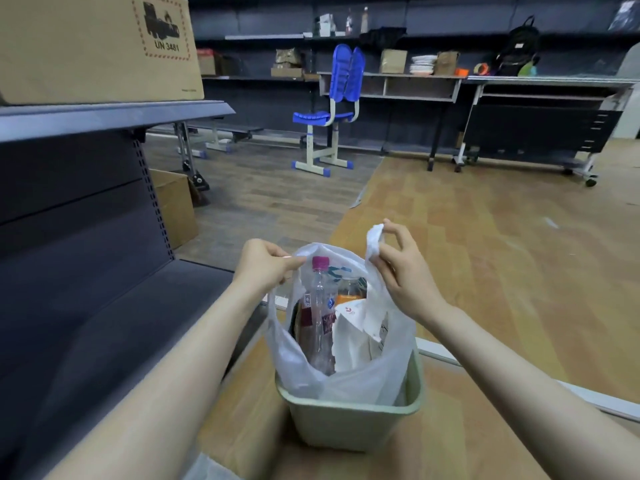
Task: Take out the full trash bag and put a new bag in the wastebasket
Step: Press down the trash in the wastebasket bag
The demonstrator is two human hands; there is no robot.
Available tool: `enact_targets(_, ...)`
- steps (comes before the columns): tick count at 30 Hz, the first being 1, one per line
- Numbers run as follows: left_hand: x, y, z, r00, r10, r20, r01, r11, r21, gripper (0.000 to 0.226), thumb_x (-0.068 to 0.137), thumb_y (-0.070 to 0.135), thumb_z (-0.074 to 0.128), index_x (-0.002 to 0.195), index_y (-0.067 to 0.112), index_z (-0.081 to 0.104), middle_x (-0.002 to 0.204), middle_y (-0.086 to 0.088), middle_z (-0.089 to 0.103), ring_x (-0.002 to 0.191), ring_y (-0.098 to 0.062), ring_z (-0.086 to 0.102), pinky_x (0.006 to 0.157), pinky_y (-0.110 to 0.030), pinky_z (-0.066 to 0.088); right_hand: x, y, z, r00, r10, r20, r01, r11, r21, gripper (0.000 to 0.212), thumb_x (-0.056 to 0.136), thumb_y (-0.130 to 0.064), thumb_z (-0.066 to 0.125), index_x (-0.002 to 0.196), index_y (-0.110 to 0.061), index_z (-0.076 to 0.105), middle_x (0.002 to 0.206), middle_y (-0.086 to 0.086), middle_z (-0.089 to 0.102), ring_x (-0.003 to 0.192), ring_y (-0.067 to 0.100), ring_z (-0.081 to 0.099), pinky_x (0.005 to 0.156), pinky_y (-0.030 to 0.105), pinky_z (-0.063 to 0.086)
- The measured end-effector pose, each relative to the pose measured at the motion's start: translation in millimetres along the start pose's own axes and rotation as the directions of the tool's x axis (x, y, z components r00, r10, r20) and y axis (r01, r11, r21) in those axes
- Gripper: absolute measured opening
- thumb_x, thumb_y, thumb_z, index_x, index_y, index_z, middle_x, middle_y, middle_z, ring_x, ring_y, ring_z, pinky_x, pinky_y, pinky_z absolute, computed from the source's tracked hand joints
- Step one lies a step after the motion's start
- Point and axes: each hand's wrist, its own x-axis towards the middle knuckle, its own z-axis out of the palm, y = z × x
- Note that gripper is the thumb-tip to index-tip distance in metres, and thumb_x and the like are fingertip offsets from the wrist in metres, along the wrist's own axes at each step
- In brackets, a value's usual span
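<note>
Fingers of the left hand and right hand each pinch a handle loop of the white trash bag, which sits in the pale green wastebasket on the floor. Thin, soft and probably slippery, it looks light, packed with paper and a plastic bottle; those loops are the sensible hold.

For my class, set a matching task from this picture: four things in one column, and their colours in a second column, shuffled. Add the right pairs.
Things:
1. wastebasket
2. trash bag
3. bottle cap
4. chair

Colours:
A. blue
B. pale green
C. white, see-through
D. magenta

Pairs: 1-B, 2-C, 3-D, 4-A

The left hand and right hand each pinch a handle of the trash bag.
</note>
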Motion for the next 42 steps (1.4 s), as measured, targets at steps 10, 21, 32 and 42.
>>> enact_targets(10, -3.7, 16.7, 32.9, 0.988, 0.155, 0.009, -0.146, 0.948, -0.282, 0.025, 0.093, -0.005, 0.04, 0.104, 0.017, 0.048, 0.115, -0.015, 0.056, 0.068, -0.015, 0.058, 0.058, -0.024, 0.045, -2.3, -1.5, -2.0, 0.964, 0.238, -0.116, -0.186, 0.92, 0.344, 0.031, 0.091, -0.007, 0.056, 0.062, 0.002, 0.049, 0.059, 0.001, 0.041, 0.057, 0.006, 0.035, 0.056, 0.022, 0.029)
enact_targets(21, -2.0, 11.7, 36.1, 0.858, 0.49, 0.153, -0.493, 0.87, -0.017, 0.035, 0.072, -0.019, 0.053, 0.068, 0.015, 0.046, 0.066, 0.005, 0.053, 0.055, -0.009, 0.052, 0.05, -0.014, 0.041, -0.2, -27.6, 22.5, 0.99, 0.111, 0.091, -0.133, 0.945, 0.297, 0.017, 0.089, -0.011, 0.057, 0.106, -0.007, 0.054, 0.095, 0.007, 0.064, 0.087, 0.02, 0.059, 0.078, 0.03, 0.046)
enact_targets(32, -41.8, -69.3, 9.6, 0.375, 0.885, 0.276, -0.877, 0.242, 0.415, 0.016, 0.077, 0.023, 0.051, 0.068, 0.013, 0.043, 0.062, -0.003, 0.045, 0.059, -0.018, 0.035, 0.046, -0.028, 0.031, 0.8, -39.5, 45.3, 0.969, 0.065, 0.239, -0.164, 0.89, 0.424, 0.01, 0.09, -0.006, 0.056, 0.1, -0.008, 0.055, 0.078, -0.017, 0.057, 0.075, 0.001, 0.055, 0.073, 0.015, 0.046)
enact_targets(42, -99.0, -163.1, 51.4, 0.25, 0.731, 0.635, -0.945, 0.042, 0.324, 0.02, 0.089, 0.013, 0.044, 0.072, 0.018, 0.035, 0.064, 0.003, 0.049, 0.064, -0.016, 0.039, 0.066, -0.023, 0.033, 8.6, -43.1, 28.2, 0.975, 0.223, -0.025, -0.18, 0.843, 0.508, 0.006, 0.087, -0.003, 0.062, 0.082, -0.007, 0.062, 0.072, -0.009, 0.06, 0.058, -0.003, 0.056, 0.059, 0.014, 0.045)
